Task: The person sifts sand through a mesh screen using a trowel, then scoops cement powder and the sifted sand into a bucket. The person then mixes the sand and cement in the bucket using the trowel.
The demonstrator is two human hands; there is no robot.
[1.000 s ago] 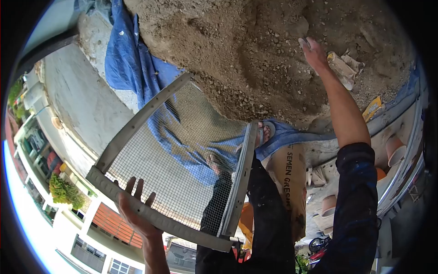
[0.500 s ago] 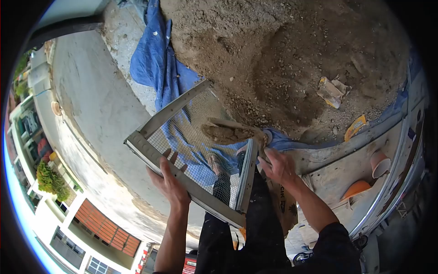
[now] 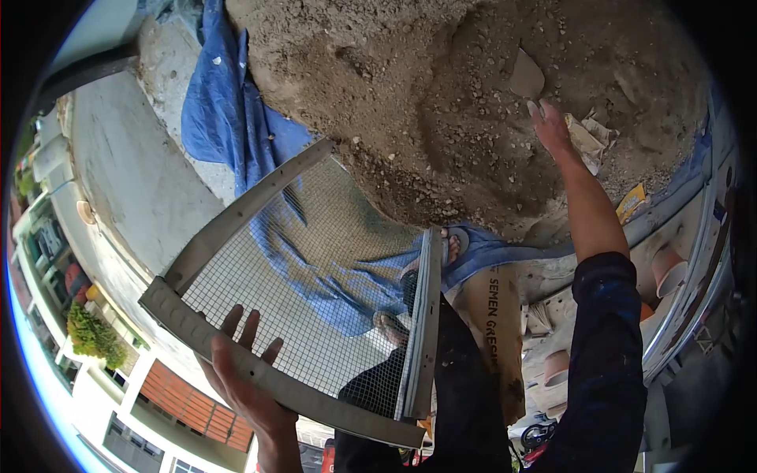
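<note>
A framed wire-mesh sieve (image 3: 315, 276) is tilted over my legs, its far end against the sand pile (image 3: 378, 102). My left hand (image 3: 251, 378) holds the sieve's near frame edge, thumb outside and fingers over the mesh. My right hand (image 3: 552, 130) reaches out over the pile, closed at the handle end of a trowel whose flat blade (image 3: 527, 76) lies on the sand. The handle itself is hidden by the fingers. Blue tarp and finer sand show through the mesh.
Blue tarp (image 3: 213, 118) edges the pile. A torn paper wrapper (image 3: 587, 142) and a yellow packet (image 3: 630, 203) lie at its right. Beside my leg is a brown cement bag (image 3: 493, 331). Clay pots (image 3: 669, 270) stand on the right; a concrete strip (image 3: 130, 158) runs left.
My right hand has moved from beside the sieve, where the trowel carried sand over the mesh, out to the pile. The loaded trowel is no longer over the sieve, which appears lower and further left.
</note>
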